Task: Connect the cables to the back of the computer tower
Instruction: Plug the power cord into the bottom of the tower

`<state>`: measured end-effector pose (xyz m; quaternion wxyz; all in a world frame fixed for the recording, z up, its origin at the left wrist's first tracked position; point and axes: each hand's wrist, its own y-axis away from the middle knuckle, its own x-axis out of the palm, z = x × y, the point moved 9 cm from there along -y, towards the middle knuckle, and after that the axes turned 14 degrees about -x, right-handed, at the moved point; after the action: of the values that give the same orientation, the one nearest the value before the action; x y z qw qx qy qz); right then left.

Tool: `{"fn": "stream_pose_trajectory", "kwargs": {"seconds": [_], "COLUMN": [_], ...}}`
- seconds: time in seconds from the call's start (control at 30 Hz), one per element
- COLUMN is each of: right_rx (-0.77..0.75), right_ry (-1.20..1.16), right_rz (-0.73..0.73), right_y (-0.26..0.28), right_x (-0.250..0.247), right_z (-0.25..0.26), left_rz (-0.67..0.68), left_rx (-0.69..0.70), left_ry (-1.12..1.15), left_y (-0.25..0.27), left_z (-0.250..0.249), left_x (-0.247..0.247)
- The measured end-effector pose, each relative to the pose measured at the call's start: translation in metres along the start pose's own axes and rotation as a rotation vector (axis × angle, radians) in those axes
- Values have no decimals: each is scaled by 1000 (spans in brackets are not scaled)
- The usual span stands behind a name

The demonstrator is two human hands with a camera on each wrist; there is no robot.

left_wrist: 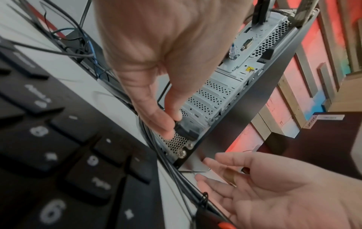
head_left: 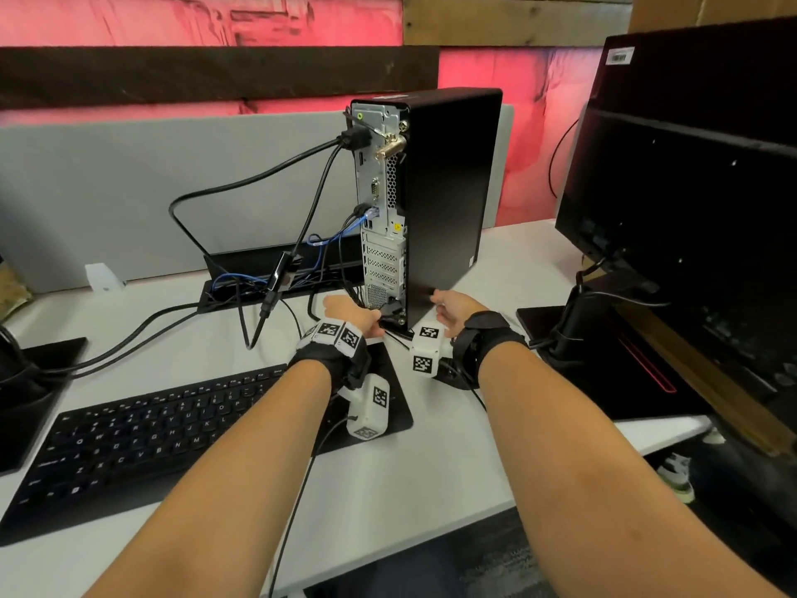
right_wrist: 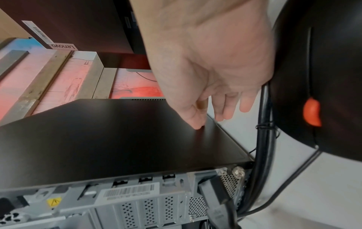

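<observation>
Keyboard (head_left: pixel 142 429): lying nearest, on surface (head_left: pixel 388 489).
L hand (head_left: pixel 351 315): grip pinching power plug (left_wrist: pixel 186 131) at tower's (head_left: pixel 448 200) bottom rear.
R hand (head_left: pixel 453 310): grip released, thumb touching tower's side panel.

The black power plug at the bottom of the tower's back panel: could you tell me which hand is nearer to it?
Left. The left hand pinches the power plug; the right hand rests on the tower's side panel.
</observation>
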<state>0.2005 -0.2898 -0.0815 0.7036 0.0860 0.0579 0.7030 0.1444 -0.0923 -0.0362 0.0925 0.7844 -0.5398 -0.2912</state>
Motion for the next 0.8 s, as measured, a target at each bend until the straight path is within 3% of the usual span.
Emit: {"fn": "stream_pose_trajectory", "kwargs": {"seconds": [0.17, 0.3, 0.53, 0.8], "right_rx": [19, 20, 30, 24], "right_ry": [48, 75, 77, 112], "right_rz": [-12, 0, -6, 15], "right_y": [3, 7, 8, 8], "right_x": [-3, 0, -2, 4], "right_z": [1, 1, 2, 2], "left_rz": [-162, -129, -65, 71], "left_rx": [68, 116, 115, 79], "left_ry": [-438, -611, -571, -339], "left_y": [5, 7, 8, 10], "left_z": [-4, 0, -5, -3], "left_x": [-6, 11, 12, 12]}}
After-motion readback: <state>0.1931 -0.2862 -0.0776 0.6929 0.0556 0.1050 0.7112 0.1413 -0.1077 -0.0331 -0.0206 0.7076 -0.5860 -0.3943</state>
